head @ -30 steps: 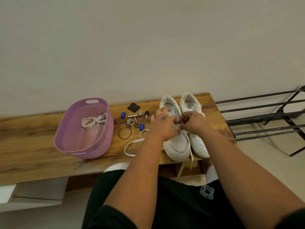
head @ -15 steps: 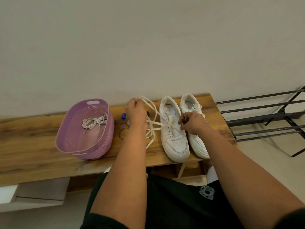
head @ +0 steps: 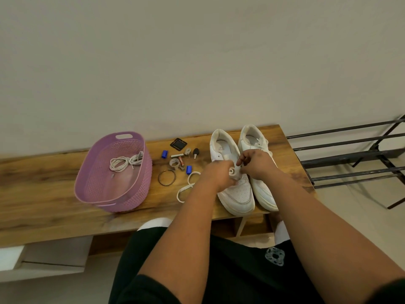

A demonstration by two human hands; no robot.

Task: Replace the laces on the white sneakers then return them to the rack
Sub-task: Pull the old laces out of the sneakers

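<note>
Left hand grip: left hand (head: 215,175) had its fingers curled round a bunched white lace (head: 232,172) over the tongue of the left sneaker (head: 235,183); a slack run of the same lace trailed left across the bench (head: 43,194)
Right hand grip: right hand (head: 256,164) was curled with thumb and forefinger pinched together at the eyelet row of the left sneaker; whether they had hold of the lace could not be told
Basket: purple basket (head: 114,200) stood at the left of the bench and held a coiled lace bundle (head: 126,163), judged to be the spare laces, kept within reach
Small parts: a metal ring (head: 167,177), two blue caps (head: 164,154), a black square piece (head: 178,144) and other small items lay between the basket and the sneakers, clear of the working area
Sneakers: the left sneaker and the right sneaker (head: 258,170) stood side by side, toes toward the person, judged to give both hands access to the eyelets
Rack: black metal rack (head: 350,145) stood just beside the right end of the bench, with no shoes on the bars in view
Task state: lace work on the left sneaker was judged unfinished
</note>
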